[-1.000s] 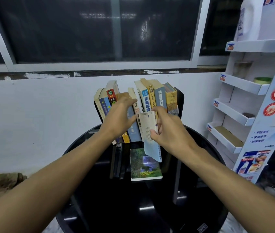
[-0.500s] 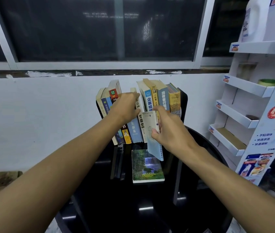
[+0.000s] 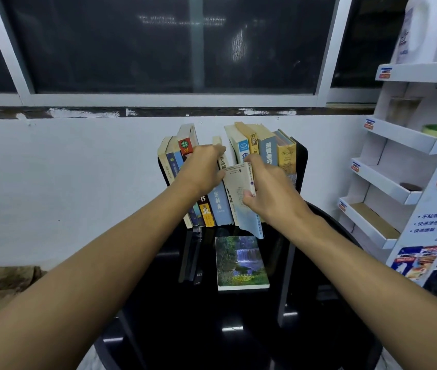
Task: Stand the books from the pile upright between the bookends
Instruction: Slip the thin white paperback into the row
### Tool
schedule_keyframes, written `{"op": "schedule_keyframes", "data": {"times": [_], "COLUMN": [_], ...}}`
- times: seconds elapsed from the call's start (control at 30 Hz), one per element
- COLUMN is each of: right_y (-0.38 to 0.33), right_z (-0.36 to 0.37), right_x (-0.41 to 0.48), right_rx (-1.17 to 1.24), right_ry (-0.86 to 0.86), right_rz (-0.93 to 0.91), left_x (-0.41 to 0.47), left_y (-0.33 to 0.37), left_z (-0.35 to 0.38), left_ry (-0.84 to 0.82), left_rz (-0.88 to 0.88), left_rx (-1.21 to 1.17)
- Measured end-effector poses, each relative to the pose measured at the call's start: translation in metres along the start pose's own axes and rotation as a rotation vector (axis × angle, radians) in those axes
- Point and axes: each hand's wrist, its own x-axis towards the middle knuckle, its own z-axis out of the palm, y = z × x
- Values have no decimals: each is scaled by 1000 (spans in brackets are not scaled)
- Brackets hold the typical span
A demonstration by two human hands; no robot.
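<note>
A pale paperback is gripped by the right hand, thumb on its cover, and is held part-way into a gap in the upright row. The left group of books is pressed aside by the left hand, its fingers flat, nothing clasped. Risk: if that pressure is eased, the leaning books may close the gap or topple. Beyond the right fingertips, a black bookend bounds the row. Below the fingers, a waterfall-cover book lies flat on the black counter, not yet shelved.
</note>
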Motion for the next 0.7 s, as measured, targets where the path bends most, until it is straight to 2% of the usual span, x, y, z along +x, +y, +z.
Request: {"op": "schedule_keyframes", "data": {"times": [0.7], "right_y": [-1], "right_z": [-6], "right_x": [9], "right_rx": [-29], "right_ry": [22], "right_rz": [46], "left_x": [-4], "left_y": [-9], "left_z": [6], "left_ry": [71], "left_rz": [22], "left_rx": [-51]}}
